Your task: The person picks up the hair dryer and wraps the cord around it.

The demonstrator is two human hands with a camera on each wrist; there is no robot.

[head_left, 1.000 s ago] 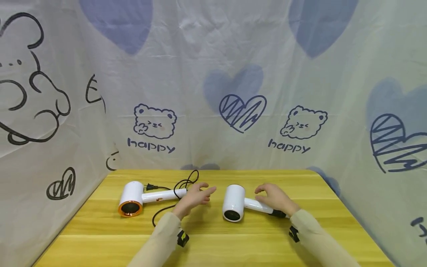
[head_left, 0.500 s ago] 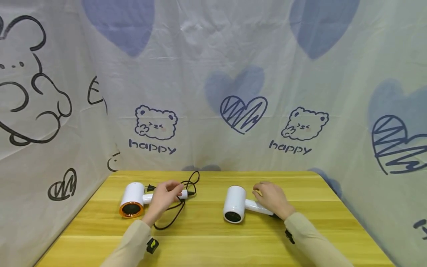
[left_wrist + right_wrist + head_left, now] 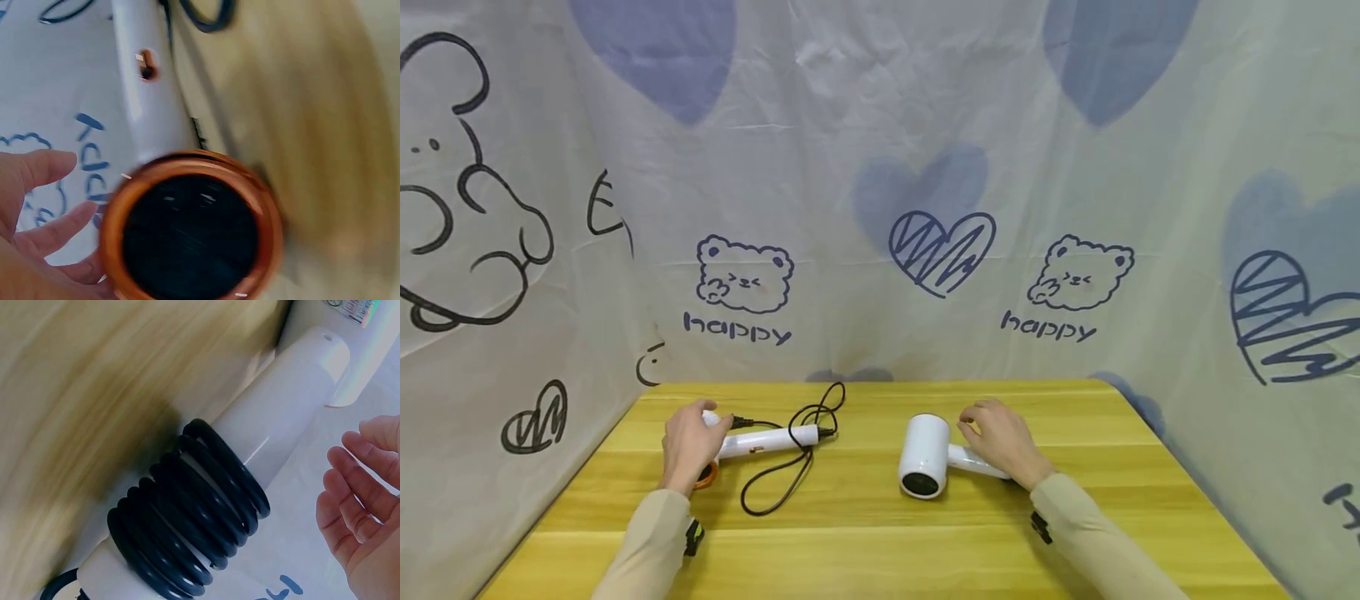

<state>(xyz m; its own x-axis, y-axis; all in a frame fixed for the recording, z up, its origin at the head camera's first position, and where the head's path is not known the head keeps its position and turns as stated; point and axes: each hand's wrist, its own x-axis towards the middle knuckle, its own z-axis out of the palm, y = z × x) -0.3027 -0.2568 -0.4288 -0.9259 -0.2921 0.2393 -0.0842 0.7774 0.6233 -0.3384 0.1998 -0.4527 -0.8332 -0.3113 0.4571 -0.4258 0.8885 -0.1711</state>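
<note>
Over the barrel of the left hair dryer [image 3: 767, 439] hovers my left hand [image 3: 691, 442], covering most of it in the head view. Close up in the left wrist view, the copper-rimmed outlet [image 3: 269, 225] faces the camera; my parted, bent fingers [image 3: 53, 167] are beside it, and contact cannot be told. A second white hair dryer [image 3: 923, 454] lies right of centre. My right hand [image 3: 1003, 437] is above its handle, fingers loosely curved and holding nothing. A black cord [image 3: 187, 506] is coiled round that handle in the right wrist view.
The left dryer's loose black cord [image 3: 760, 512] loops across its handle, with a plug [image 3: 742, 422] behind it. Both dryers lie on a yellow wood-grain table [image 3: 865, 550]. White printed cloth [image 3: 850, 333] hangs at the back and sides.
My left hand has swept left, from past the end of the left dryer's handle, along it, to its barrel. My right hand has shifted slightly left over the other handle. Both dryers stay put.
</note>
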